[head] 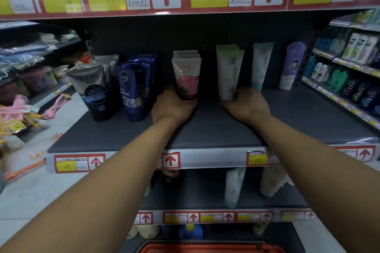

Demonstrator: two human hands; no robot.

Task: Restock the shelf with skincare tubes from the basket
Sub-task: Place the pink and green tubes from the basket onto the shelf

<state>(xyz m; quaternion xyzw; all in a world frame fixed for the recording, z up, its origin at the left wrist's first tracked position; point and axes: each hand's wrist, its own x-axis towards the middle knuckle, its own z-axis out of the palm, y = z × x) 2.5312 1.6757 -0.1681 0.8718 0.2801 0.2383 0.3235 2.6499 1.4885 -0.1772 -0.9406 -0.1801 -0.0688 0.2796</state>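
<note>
Both hands deep in the shelf (205, 129), squaring up rows

Left hand (173, 107) grips the pink Softto tube (186, 78), right hand (245, 103) grips the pale green tube (229, 74) at its 3 o'clock. Best to slide both forward by their bases, staying upright. Nivea tubes (133, 88) crowd the 9 o'clock side; the red basket (205, 248) sits at 6 o'clock.

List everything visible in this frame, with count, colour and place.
pink tubes: a row, three tops visible, white-pink, shelf centre
green tubes: a row, about three, pale green, right of pink
teal tube: one, white-teal, further right
purple tube: one, lilac, far right
blue tubes: about three, dark blue, left of pink
grey tubes: at least two, silver-black, far left
shelf: dark grey
basket: one, red, bottom edge
left hand: grips front pink tube
right hand: grips front green tube
</note>
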